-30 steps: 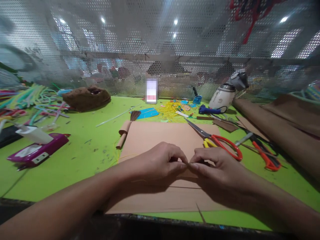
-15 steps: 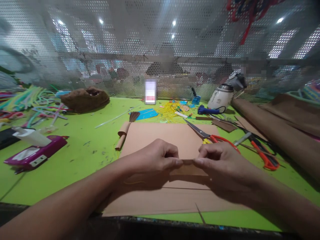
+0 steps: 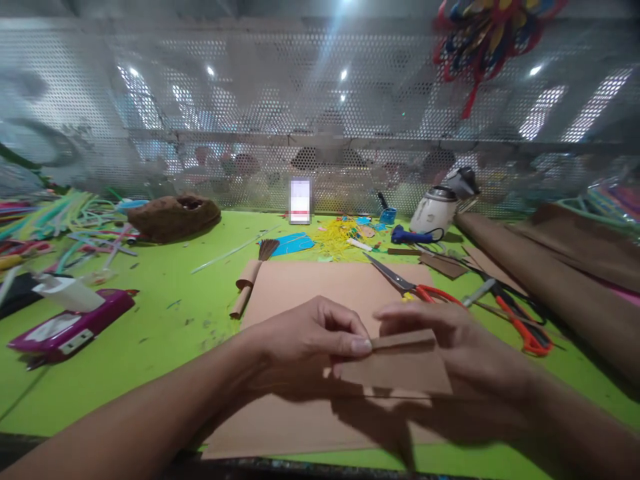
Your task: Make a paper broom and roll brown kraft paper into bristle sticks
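Note:
My left hand [image 3: 315, 333] pinches a small piece of brown paper [image 3: 400, 372] between thumb and fingers, at the left end of its folded top edge. The fold forms a narrow strip along the top. My right hand [image 3: 475, 353] is at the paper's right side with its fingers stretched out behind it; its thumb is hard to make out. Beneath both hands lies a large sheet of tan paper [image 3: 295, 283]. Red-handled scissors [image 3: 397, 275] rest partly on that sheet, just beyond my right hand.
A purple power strip [image 3: 75, 327] with a white plug is at left. Rolled brown paper pieces [image 3: 245, 287] lie beside the sheet. Farther back are yellow shreds [image 3: 337, 237], a blue glue gun [image 3: 415, 235] and a white pot [image 3: 433, 208]. An orange-handled tool [image 3: 525, 323] is at right.
Before, both hands pinched the folded edge. Now the right fingers have spread out behind the paper, whose face is turned toward me. The view has tilted up slightly.

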Motion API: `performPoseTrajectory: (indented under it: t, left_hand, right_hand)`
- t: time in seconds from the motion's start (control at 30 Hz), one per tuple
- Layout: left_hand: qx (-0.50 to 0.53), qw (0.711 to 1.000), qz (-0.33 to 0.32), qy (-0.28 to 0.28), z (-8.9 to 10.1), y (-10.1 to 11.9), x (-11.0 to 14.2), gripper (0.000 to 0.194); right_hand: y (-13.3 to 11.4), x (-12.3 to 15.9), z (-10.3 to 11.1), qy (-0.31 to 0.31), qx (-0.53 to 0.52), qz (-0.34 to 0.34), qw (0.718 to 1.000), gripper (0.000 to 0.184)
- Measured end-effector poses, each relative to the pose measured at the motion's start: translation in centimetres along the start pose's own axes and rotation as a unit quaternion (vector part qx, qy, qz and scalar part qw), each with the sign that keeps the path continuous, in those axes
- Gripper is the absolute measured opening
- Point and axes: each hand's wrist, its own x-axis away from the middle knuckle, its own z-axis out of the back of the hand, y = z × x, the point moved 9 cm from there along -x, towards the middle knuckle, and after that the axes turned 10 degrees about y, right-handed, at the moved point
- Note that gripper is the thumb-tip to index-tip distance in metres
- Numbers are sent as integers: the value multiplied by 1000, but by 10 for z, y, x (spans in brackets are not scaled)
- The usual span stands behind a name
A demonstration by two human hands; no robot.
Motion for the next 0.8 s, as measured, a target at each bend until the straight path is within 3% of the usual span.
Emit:
performPoseTrajectory:
  t: [0.1,0.2,0.27,0.43,0.5,0.57,0.67,0.8]
  left_hand:
    - [59,997,36,-19,-15,-15,3,26]
    - [47,996,42,-57,-29,-26,5,28]
    - [65,996,42,-47,-31,-29,3,29]
    - [111,991,-15,67,-8,-13,-7,20]
    - [74,991,-51,101,0,-2,-6,22]
    - [-30,988,-101,113,0,10,-3,25]
    - [-228,947,-183,131,-4,22,1,18]
    - [-440,839,-263,183,-6,28,5,20]
  right_hand:
    - [-20,10,-20,-41,22,86,995,15]
    - [-33,13,-18,-31,0,133,991,8]
    - [-26,10,-13,-21,-10,91,996,10]
    - [7,3,-10,-5,-7,-43,999,15]
    - [19,0,-9,9,52,-61,997,17]
    - [21,-4,-10,5,165,-32,986,18]
    - [18,-9,-16,-31,304,38,951,23]
    - [15,-14,-15,-2,387,71,919,28]
